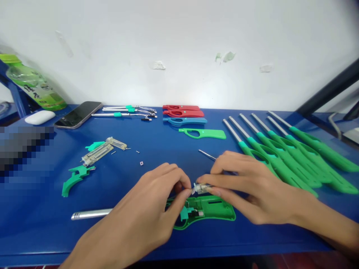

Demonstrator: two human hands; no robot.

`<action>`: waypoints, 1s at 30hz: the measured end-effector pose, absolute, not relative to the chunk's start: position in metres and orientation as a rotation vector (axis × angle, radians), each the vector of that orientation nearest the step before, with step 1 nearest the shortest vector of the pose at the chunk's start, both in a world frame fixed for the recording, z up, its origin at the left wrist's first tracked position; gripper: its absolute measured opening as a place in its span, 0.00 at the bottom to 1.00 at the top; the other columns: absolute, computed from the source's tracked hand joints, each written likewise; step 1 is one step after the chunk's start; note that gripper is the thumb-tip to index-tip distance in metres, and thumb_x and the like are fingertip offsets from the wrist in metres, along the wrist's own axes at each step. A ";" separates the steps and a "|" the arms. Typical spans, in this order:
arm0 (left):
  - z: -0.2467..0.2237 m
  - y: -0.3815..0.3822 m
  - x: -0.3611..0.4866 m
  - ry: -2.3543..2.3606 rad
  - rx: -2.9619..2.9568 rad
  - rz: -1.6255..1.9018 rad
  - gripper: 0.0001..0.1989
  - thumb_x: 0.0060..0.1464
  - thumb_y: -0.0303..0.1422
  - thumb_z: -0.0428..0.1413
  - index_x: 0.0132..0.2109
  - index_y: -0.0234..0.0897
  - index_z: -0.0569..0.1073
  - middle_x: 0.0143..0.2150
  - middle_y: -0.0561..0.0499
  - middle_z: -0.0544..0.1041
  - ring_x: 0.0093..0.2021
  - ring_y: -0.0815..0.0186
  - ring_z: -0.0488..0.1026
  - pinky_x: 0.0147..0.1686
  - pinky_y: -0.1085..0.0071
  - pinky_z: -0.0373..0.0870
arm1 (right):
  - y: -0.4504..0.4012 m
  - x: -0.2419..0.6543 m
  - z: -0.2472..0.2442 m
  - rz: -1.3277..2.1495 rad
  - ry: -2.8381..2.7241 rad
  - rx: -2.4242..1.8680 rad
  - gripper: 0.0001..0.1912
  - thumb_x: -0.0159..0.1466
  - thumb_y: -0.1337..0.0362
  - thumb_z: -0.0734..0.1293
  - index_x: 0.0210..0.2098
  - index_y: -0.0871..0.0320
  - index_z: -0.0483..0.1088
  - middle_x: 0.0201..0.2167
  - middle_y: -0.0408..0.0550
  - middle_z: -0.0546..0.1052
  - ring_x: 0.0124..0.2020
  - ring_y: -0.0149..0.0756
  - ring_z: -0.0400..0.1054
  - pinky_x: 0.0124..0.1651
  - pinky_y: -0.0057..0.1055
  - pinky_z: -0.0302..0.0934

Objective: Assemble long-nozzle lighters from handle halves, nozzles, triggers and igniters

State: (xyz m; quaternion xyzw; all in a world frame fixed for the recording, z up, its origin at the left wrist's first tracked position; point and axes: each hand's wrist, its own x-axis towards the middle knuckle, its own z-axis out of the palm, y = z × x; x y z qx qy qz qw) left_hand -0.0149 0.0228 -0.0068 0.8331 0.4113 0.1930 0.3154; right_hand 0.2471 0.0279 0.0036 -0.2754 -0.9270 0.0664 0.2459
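Low over the front of the table, my right hand (252, 186) pinches a clear lighter fuel tank (202, 188) between thumb and fingers. Thumb and index finger of my left hand (157, 201) are closed at the tank's white valve end, on a tiny part mostly hidden by the fingertips. Beneath both hands lies an opened green lighter shell (217, 209) with a teal trigger piece (184, 213) and a black igniter (195, 213) inside. Its metal tube (91, 214) sticks out left, partly behind my left forearm. A thin metal rod (206, 154) shows behind my right fingers.
Several green lighters (297, 157) lie at right. Red shells (183, 112), a blue shell (185, 121) and a green shell (207, 133) lie behind. Metal tubes with wires (123, 112), fuel tanks (98, 154), teal triggers (75, 177), a phone (80, 114) and a bottle (36, 86) are left.
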 end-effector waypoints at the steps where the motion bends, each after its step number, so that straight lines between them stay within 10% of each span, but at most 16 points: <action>1: -0.007 0.023 -0.015 1.082 2.196 0.515 0.07 0.73 0.33 0.50 0.43 0.48 0.70 0.40 0.61 0.73 0.39 0.69 0.69 0.39 0.69 0.61 | 0.028 0.247 0.003 0.172 -2.525 -0.748 0.13 0.77 0.66 0.62 0.51 0.60 0.78 0.36 0.46 0.77 0.37 0.33 0.71 0.44 0.32 0.62; 8: -0.005 0.026 -0.013 1.038 2.265 0.515 0.08 0.75 0.34 0.50 0.43 0.48 0.72 0.41 0.61 0.76 0.41 0.69 0.72 0.43 0.70 0.67 | 0.028 0.249 0.009 0.096 -2.627 -0.829 0.17 0.79 0.63 0.59 0.55 0.57 0.79 0.38 0.48 0.80 0.38 0.36 0.75 0.45 0.35 0.66; 14: -0.013 0.006 -0.039 1.162 2.595 0.705 0.13 0.76 0.39 0.48 0.62 0.53 0.70 0.57 0.56 0.79 0.58 0.62 0.77 0.57 0.63 0.74 | 0.012 0.255 0.006 0.033 -2.551 -0.981 0.15 0.79 0.62 0.59 0.57 0.55 0.76 0.45 0.47 0.82 0.42 0.35 0.78 0.47 0.33 0.69; 30: -0.040 -0.015 -0.041 1.108 2.745 0.868 0.15 0.72 0.34 0.57 0.61 0.38 0.72 0.52 0.46 0.77 0.50 0.59 0.73 0.50 0.59 0.73 | -0.024 0.247 -0.018 -0.054 -2.418 -1.146 0.12 0.80 0.62 0.59 0.57 0.52 0.72 0.46 0.46 0.80 0.46 0.34 0.76 0.50 0.33 0.67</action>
